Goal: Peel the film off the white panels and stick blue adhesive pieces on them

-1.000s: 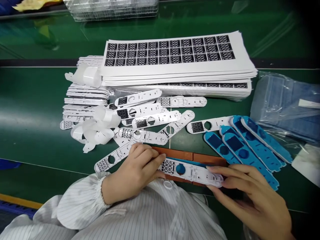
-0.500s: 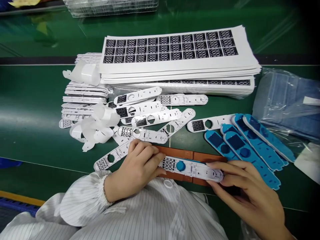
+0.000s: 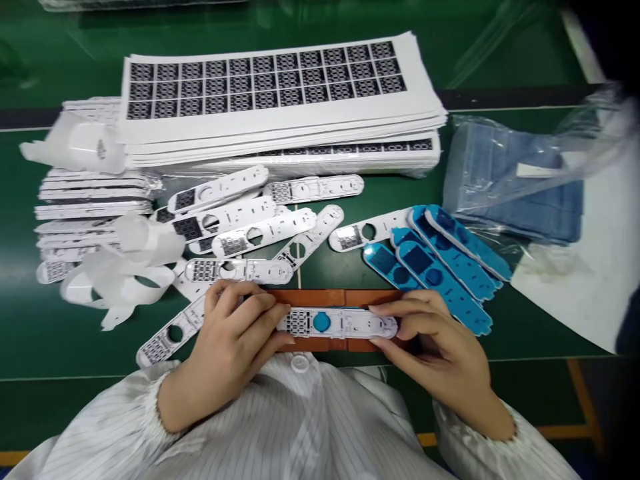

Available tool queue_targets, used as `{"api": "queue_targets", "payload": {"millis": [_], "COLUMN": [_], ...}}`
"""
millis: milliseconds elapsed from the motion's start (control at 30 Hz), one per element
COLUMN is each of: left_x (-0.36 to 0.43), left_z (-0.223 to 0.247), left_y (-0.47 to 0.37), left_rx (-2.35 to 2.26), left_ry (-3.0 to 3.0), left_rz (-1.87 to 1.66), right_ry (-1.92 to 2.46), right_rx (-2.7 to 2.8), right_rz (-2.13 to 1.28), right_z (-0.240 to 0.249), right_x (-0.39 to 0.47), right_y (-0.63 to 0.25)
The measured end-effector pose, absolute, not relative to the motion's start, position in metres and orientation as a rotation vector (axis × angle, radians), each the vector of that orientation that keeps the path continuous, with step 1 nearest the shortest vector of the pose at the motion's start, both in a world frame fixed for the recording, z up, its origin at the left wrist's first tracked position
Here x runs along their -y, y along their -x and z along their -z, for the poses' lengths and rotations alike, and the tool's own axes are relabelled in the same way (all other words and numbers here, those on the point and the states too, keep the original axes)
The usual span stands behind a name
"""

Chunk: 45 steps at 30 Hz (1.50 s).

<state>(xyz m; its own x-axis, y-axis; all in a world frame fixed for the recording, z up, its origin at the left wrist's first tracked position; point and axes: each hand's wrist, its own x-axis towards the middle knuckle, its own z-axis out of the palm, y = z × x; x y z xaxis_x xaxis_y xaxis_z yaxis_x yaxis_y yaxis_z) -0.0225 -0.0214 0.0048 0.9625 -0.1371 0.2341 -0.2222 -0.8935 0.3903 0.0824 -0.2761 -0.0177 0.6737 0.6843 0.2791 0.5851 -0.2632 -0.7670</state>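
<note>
A long white plastic housing (image 3: 357, 325) lies lengthwise between my hands, a blue disc showing through its round hole. My left hand (image 3: 227, 343) pinches its left end, beside the digit-shaped cutouts. On the rounded right end, my right hand (image 3: 440, 350) has its thumb at the near edge and its fingers at the far edge. Beneath the housing is a brown fixture (image 3: 310, 298), seen along both long sides. Whether the housing is fully seated in it I cannot tell. Just beyond my right hand, several blue-faced housings (image 3: 440, 267) overlap in a fan.
Several white housings (image 3: 240, 270) lie scattered beyond my left hand, next to curled backing strips (image 3: 120, 280) and stacked housings (image 3: 95, 193). Printed label sheets (image 3: 280, 127) form a pile behind. A plastic bag of blue pieces (image 3: 515, 180) sits at the right on the green table (image 3: 75, 353).
The view has shifted, so the things on the table appear further left. The housing, tilted down to the right before, now looks level and in line with the brown fixture. Both hands keep their hold.
</note>
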Motion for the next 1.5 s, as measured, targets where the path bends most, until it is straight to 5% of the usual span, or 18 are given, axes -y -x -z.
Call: {"api": "queue_targets", "payload": {"millis": [1500], "left_x": [0.031], "left_z": [-0.013], "left_y": [0.02], "left_rx": [0.18], "left_ry": [-2.85], "left_rz": [-0.278], "right_ry": [2.157], "right_rx": [0.993], "right_rz": [-0.339], "right_z": [-0.01], "right_x": [0.267], "right_y": [-0.088]}}
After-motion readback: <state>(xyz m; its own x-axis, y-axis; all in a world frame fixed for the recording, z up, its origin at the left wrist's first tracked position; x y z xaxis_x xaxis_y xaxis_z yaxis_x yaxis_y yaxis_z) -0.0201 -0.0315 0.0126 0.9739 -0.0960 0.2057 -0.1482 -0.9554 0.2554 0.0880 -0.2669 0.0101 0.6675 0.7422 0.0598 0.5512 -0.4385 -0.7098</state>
